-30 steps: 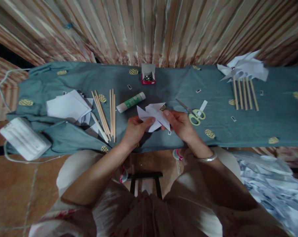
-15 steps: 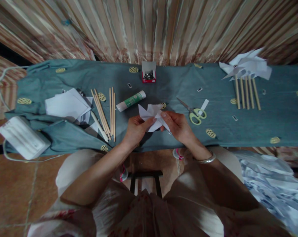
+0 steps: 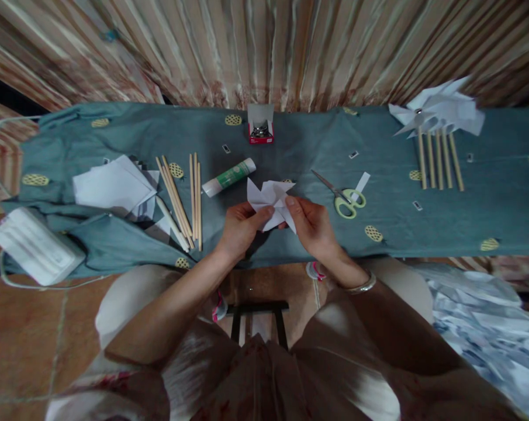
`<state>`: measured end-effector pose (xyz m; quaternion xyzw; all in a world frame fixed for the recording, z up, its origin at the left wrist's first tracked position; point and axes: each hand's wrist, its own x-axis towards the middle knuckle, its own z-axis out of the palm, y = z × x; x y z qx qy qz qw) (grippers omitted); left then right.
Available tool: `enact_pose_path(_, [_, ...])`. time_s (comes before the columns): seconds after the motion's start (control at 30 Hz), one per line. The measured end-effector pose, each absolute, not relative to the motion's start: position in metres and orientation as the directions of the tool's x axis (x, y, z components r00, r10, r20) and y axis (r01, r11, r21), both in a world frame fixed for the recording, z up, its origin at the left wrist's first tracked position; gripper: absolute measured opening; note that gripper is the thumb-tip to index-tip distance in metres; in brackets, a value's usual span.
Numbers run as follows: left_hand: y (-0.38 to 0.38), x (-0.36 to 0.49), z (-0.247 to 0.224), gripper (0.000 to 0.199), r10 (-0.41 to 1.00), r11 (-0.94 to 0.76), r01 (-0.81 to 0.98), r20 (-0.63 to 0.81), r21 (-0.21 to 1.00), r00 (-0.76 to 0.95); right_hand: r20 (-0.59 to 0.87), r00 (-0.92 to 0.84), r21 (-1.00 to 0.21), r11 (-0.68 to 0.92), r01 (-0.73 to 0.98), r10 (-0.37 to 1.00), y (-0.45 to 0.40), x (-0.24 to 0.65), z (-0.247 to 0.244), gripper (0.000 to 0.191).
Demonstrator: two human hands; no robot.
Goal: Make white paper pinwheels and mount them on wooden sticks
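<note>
A white paper pinwheel [image 3: 270, 194] with folded blades is held between both hands above the near part of the table. My left hand [image 3: 242, 228] pinches its left side, thumb on top near the centre. On the other side, my right hand [image 3: 311, 225] grips a blade, its thumb pressing the paper and the other fingers partly hidden beneath. Just beyond the left hand lies a green and white glue stick [image 3: 230, 176]. Scissors with light green handles [image 3: 346, 202] rest right of the right hand, over a white paper strip [image 3: 361, 186].
Wooden sticks [image 3: 196, 202], a white pen-like tool [image 3: 172, 223] and paper sheets [image 3: 113, 187] lie at left, near a white power strip [image 3: 38, 245]. A red box of metal pins [image 3: 260, 131] stands at the back. Finished pinwheels on sticks [image 3: 443, 111] lie right, on the green cloth [image 3: 501, 199].
Both hands still hold the paper pinwheel, which has turned slightly and shows its blades more openly. The whole view has shifted a little.
</note>
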<state>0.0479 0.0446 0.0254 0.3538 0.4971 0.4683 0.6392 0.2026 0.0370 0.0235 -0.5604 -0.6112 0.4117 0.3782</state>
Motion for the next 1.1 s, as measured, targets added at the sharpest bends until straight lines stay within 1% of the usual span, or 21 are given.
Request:
enact_pose_path(0.23, [0.0434,0.0478,0.0237,0.027,0.939,0.345,-0.249,-0.33,0.905,0.1,0.012,-0.058,-0.923,0.034,0.383,0.998,0.0373,0.1997,0.0214,0.05])
enact_pose_path(0.47, [0.0437,0.048,0.0219,0.029,0.932,0.363,-0.255,-0.35,0.896,0.098,0.037,-0.014,-0.911,0.039,0.412,0.999,0.0374,0.199,0.0163,0.046])
enact_pose_path(0.63, [0.0438,0.048,0.0209,0.026,0.933,0.359,-0.254,-0.344,0.898,0.105,0.042,-0.01,-0.895,0.042,0.443,0.999,0.0376,0.198,0.0173,0.044])
enact_pose_path(0.83, [0.0448,0.0483,0.0183,0.027,0.941,0.339,-0.253,-0.33,0.906,0.08,0.05,-0.011,-0.873,0.049,0.486,0.999,0.0384,0.1961,0.0188,0.045])
enact_pose_path(1.1, [0.0449,0.0487,0.019,0.024,0.939,0.342,-0.26,-0.337,0.903,0.063,0.044,-0.023,-0.872,0.049,0.487,0.999,0.0371,0.1961,0.0185,0.047])
